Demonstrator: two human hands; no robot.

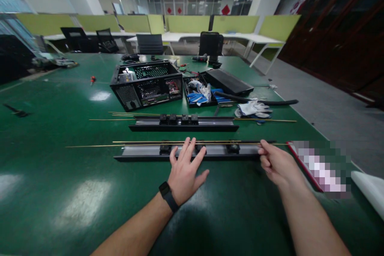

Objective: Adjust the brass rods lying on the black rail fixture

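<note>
A long dark rail with black socket modules and thin brass rods along it lies across the green table in front of me. My left hand, a black band on its wrist, rests flat on the rail's middle with fingers spread, open. My right hand is closed in a pinch at the rail's right end, gripping the end of the rail or a rod there. A second, similar rail with several black modules and brass rods lies parallel just behind.
Behind the rails stand an open black computer case, a tray of tools, a black panel, white gloves and a black hose. The table's right edge runs diagonally past a blurred-out object. Office chairs and desks fill the background.
</note>
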